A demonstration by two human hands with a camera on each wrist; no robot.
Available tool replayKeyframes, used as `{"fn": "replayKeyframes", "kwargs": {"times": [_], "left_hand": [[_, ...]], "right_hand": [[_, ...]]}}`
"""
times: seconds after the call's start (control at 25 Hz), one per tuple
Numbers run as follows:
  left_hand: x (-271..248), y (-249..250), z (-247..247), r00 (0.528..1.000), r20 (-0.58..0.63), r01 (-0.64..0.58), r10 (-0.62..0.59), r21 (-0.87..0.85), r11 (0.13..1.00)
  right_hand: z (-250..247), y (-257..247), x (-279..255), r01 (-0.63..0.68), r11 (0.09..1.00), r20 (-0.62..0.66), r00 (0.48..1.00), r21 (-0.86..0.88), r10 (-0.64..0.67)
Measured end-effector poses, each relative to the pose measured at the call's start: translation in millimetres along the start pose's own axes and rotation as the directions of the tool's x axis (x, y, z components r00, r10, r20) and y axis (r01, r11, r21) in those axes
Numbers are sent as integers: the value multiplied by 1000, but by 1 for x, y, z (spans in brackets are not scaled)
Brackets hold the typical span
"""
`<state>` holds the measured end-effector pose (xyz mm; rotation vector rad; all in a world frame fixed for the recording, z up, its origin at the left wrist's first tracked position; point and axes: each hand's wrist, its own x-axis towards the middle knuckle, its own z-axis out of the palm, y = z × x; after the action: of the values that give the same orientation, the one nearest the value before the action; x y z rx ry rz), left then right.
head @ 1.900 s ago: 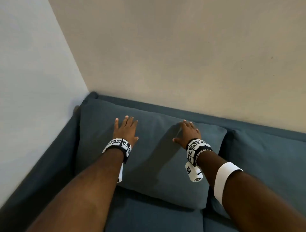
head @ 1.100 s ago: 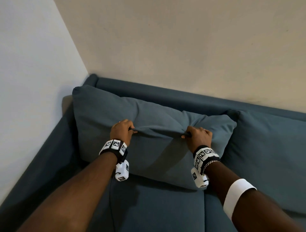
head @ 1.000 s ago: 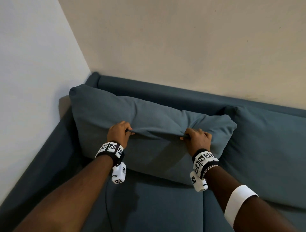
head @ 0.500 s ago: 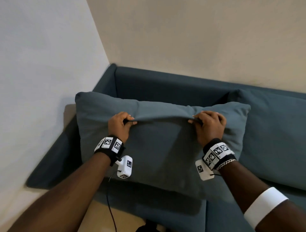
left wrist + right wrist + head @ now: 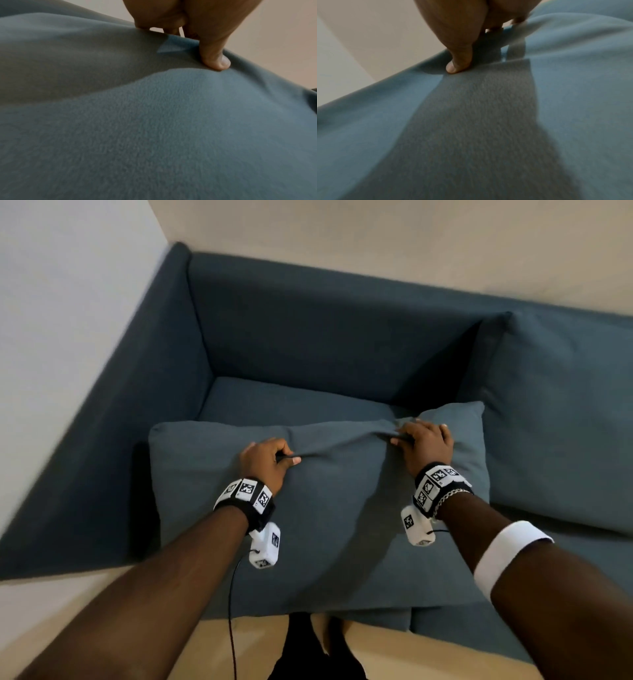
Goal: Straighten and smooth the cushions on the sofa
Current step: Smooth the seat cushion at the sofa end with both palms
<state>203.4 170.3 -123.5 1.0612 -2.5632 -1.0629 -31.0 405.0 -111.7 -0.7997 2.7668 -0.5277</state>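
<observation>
A blue-grey back cushion is held away from the sofa back, over the seat. My left hand pinches a fold of its cover near the top left. My right hand pinches the same fold near the top right. The fabric is pulled taut between the two hands. In the left wrist view my thumb presses into the cushion. In the right wrist view my thumb presses the cushion fabric against hidden fingers.
A second back cushion leans against the sofa back at the right. The left armrest meets a white wall. A cable hangs from the left wrist over the light floor.
Both hands went from lying flat on the cushion to pinching its cover. They then pulled the cushion off the sofa back and toward me, which exposed the backrest and the seat behind it.
</observation>
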Motion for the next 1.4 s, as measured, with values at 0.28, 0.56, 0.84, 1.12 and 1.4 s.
{"fn": "replayKeyframes", "kwargs": {"times": [0.28, 0.56, 0.84, 1.12, 1.4], "left_hand": [[-23, -21, 2, 866, 467, -86, -178, 490, 867], [-83, -81, -13, 770, 545, -103, -333, 620, 778], [-44, -140, 69, 804, 500, -81, -323, 629, 773], [-51, -172, 45, 917, 392, -281, 69, 514, 810], [-56, -239, -25, 974, 163, -216, 157, 463, 859]], "right_hand": [[30, -17, -35, 71, 991, 454, 891, -114, -12], [84, -7, -70, 70, 959, 546, 832, -276, 96], [173, 13, -38, -9, 927, 432, 883, -374, 183], [141, -41, -50, -210, 935, 306, 904, -285, 297], [246, -229, -124, 72, 971, 351, 936, -226, 12]]}}
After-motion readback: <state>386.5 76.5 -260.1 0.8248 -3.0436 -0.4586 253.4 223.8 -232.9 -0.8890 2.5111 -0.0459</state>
